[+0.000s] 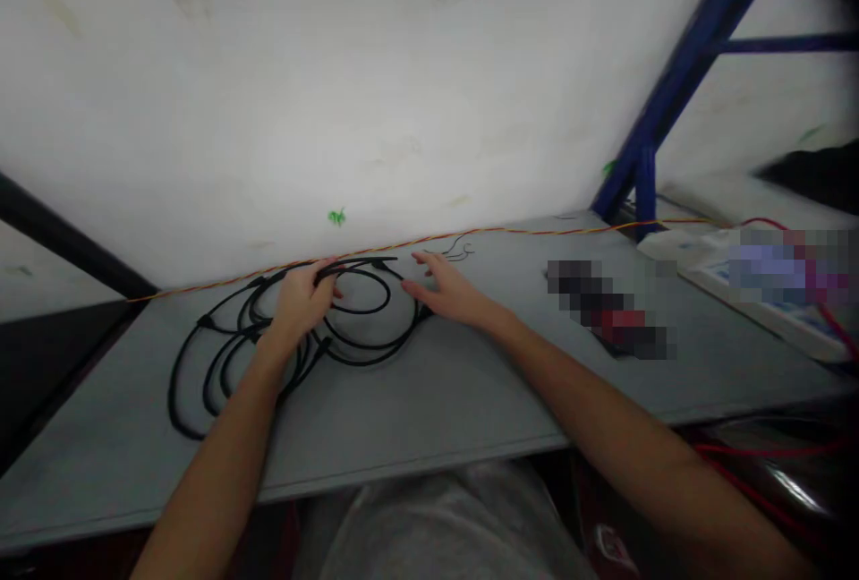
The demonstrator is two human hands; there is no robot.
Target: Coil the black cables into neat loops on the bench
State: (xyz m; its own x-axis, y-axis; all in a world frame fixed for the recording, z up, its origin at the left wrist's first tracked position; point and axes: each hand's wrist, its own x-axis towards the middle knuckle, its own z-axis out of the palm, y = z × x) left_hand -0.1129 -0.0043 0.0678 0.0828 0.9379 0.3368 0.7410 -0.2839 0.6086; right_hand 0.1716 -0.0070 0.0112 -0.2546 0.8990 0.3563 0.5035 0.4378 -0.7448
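Around 10 to 11 o'clock, black cable (324,346) lies in overlapping loops, seemingly coiled but not yet bunched; at 11, the left hand (301,298) grips its far strands; at 12, the right hand (452,293) spreads wide beside it; beyond, thin wires (459,255)

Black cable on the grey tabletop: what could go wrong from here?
The black cable lies in several overlapping loops with thicker joints along it, so pulling one loop could tangle the others or catch a joint. The twisted red-and-yellow wire runs just behind it along the wall, so the left hand or a lifted loop might snag it. The right hand has its fingers spread, so a springy loop beside it might slip away.
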